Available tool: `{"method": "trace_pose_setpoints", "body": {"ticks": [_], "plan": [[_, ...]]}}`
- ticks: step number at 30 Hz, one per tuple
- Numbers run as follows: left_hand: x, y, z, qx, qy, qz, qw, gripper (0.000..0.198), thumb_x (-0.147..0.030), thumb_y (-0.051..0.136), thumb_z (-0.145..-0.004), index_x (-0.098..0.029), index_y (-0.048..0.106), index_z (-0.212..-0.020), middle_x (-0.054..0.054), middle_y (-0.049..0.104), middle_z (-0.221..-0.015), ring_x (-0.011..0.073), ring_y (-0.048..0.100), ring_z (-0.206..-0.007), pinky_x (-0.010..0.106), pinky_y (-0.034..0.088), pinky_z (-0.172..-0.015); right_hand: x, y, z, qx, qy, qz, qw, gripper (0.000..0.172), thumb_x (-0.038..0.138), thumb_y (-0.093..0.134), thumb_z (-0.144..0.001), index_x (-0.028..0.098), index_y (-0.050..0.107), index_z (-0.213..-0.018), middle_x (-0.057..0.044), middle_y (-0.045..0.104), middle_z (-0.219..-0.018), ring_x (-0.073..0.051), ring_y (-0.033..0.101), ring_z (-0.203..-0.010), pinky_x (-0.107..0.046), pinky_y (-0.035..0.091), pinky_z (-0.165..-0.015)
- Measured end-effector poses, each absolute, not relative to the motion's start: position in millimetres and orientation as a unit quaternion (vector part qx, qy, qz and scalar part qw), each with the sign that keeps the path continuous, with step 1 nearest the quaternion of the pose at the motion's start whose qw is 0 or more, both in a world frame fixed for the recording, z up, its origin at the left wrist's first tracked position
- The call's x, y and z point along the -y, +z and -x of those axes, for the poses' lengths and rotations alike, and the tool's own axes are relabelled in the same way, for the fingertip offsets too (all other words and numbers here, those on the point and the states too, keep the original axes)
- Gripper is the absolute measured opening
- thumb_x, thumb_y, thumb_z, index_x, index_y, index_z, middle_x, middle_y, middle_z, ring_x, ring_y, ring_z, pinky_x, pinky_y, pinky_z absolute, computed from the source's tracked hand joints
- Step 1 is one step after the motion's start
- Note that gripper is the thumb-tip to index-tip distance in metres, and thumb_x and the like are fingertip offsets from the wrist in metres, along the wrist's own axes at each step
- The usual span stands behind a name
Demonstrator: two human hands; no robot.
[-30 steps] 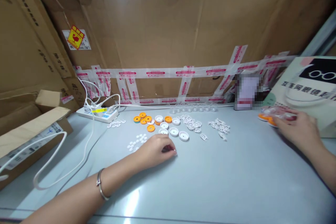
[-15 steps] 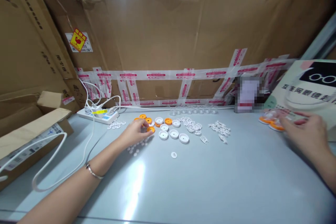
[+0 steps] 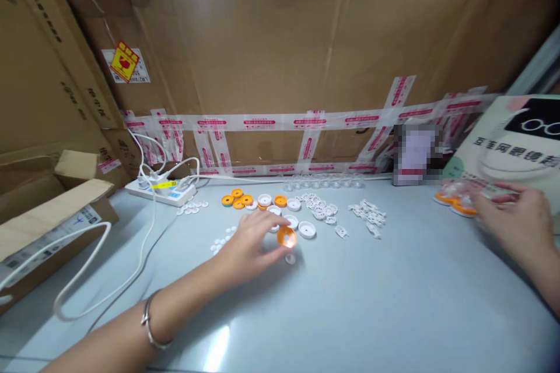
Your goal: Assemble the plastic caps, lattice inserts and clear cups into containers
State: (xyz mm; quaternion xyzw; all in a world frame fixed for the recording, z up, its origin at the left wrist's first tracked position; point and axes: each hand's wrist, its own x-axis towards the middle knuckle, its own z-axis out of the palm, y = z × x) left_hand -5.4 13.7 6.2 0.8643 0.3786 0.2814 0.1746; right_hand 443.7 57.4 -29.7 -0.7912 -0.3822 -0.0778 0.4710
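A metal bracelet (image 3: 149,326) sits on the left wrist, nearer than the power strip (image 3: 161,191) and about level with it sideways. Up the arm, to the right of the power strip and closer in, the left hand (image 3: 254,242) pinches an orange cap (image 3: 286,237) between thumb and fingertips, holding it just above the grey counter (image 3: 371,303). A single small white disc (image 3: 290,258) lies on the counter right under that cap.

Far to the right of the power strip, the right hand (image 3: 514,218) lies against a clear packet (image 3: 457,201) with orange pieces inside. Its fingers are curled, but I cannot tell whether they actually grip the packet.

Between the left hand and the power strip, tiny white discs (image 3: 223,239) are scattered. A few white caps (image 3: 306,229) sit just beyond the held cap. Farther back, right of the power strip and about as deep, come a cluster of orange caps (image 3: 237,198) and then a heap of small white pieces (image 3: 367,213).

Behind the power strip rises a taped cardboard wall (image 3: 284,58).
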Motion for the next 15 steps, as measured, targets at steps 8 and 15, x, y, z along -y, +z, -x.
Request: {"method": "trace_pose_setpoints", "body": {"ticks": [8, 15], "plan": [[-9.4, -1.9, -2.9, -0.389, 0.168, -0.886, 0.186, 0.035, -0.028, 0.062, -0.079, -0.024, 0.054, -0.113, 0.004, 0.062, -0.106, 0.0222, 0.050, -0.103, 0.037, 0.032, -0.086, -54.0, -22.3, -434.2, 0.351, -0.064, 0.802, 0.479, 0.046, 0.023, 0.064, -0.062, 0.008, 0.060, -0.105, -0.004, 0.049, -0.064, -0.015, 0.045, -0.050, -0.031, 0.039, -0.052], [-10.9, -3.3, -5.7, -0.398, 0.135, -0.880, 0.222, 0.026, -0.030, 0.063, -0.078, -0.022, 0.060, -0.103, 0.004, 0.064, -0.101, 0.0217, 0.053, -0.099, 0.035, 0.030, -0.082, -59.7, -32.1, -446.1, 0.360, -0.121, 0.788, 0.485, 0.055, 0.018, 0.071, -0.060, -0.002, 0.060, -0.110, -0.012, 0.057, -0.067, -0.011, 0.043, -0.044, -0.030, 0.038, -0.046]]}}
